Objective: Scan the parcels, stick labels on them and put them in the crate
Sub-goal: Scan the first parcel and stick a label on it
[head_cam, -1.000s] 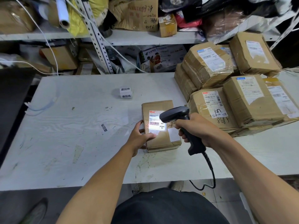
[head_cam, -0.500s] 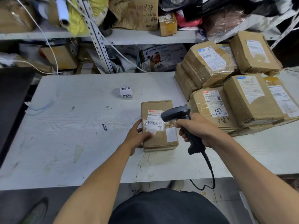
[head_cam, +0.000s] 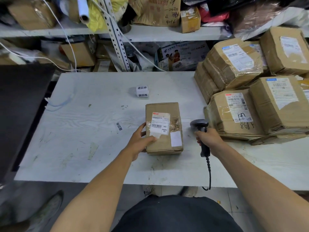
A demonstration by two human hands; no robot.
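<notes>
On the scuffed white table (head_cam: 80, 148) below cluttered shelves (head_cam: 158, 34): one parcel (head_cam: 164, 129) gripped by left hand (head_cam: 139, 141); right hand (head_cam: 208, 138) grasps one barcode scanner (head_cam: 200, 128); one label roll (head_cam: 142, 91); stacked parcels (head_cam: 250, 91) at right, count unclear.

The table (head_cam: 83, 131) is white with a faint grey wood grain and scuffed patches. The parcel (head_cam: 164, 144) on it is brown cardboard under clear glossy tape, its white label (head_cam: 159, 123) topped by a red stripe and printed with black bars. The scanner (head_cam: 199, 126) is black, with a black coiled cable (head_cam: 209, 169). The label roll (head_cam: 142, 91) is white with black characters. The stacked parcels (head_cam: 250, 91) are brown with white labels, some blue-headed.
</notes>
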